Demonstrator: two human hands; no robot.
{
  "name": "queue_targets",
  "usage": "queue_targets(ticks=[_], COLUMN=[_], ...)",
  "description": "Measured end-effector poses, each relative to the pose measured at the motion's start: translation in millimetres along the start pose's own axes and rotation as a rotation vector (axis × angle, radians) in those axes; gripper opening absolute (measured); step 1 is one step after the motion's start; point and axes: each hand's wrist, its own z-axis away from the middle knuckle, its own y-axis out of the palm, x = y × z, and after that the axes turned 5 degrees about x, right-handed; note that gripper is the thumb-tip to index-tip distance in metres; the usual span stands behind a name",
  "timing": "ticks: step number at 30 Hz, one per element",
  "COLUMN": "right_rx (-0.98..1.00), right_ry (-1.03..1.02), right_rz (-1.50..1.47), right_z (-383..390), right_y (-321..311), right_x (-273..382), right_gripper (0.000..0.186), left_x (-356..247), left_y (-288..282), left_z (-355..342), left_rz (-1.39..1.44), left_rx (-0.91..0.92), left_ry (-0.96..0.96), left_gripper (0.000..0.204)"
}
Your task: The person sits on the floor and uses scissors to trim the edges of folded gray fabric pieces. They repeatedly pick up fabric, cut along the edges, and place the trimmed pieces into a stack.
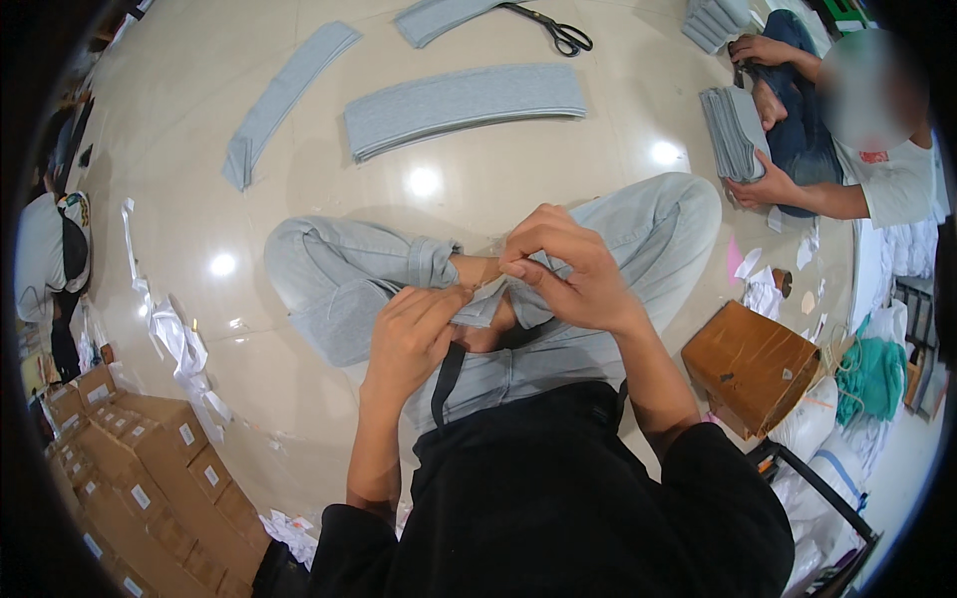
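Observation:
I sit cross-legged on the floor with both hands over my lap. My left hand (414, 324) is closed, its fingertips pinching the edge of a grey fabric piece (483, 310). To the right and slightly higher, my right hand (570, 267) has thumb and forefinger pressed together close to that fabric's edge. What lies in this pinch is too small to make out. On my left leg rests a folded grey fabric piece (349, 317) with a rounded edge, and my left wrist hides where it runs.
Ahead lie a wide grey fabric stack (464, 108), a narrow grey strip (289, 100) and black scissors (560, 35). At right, another person holds a folded grey stack (733, 135). A brown carton (750, 367) stands right; cardboard boxes (150, 453) are piled left.

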Motion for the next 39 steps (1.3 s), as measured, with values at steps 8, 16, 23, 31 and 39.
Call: queue_targets(ticks=[8,16,23,31,39], right_rx=[0.233,0.040,0.163,0.004,0.153], right_ry=[-0.091,-0.003,0.105,0.259,-0.008], right_rz=[0.180,-0.027,0.156,-0.305,0.123], right_z=[5,10,13,8,8], right_y=[12,13,3,14,26], right_x=[11,11,0,-1,5], right_gripper=[0.010,0.008,0.007,0.014,0.008], left_x=[-2,-3,-4,-4,-1], left_y=[0,0,2,3,8], left_z=[0,4,5,5,5], left_rz=[-0.005,0.006,-0.018,-0.016,-0.002], left_rx=[0.008,0.021,-0.012,-0.011,0.003], left_ry=[-0.005,0.014,0.028,0.037,0.033], left_gripper=[0.035,0.038,0.036,0.034,0.032])
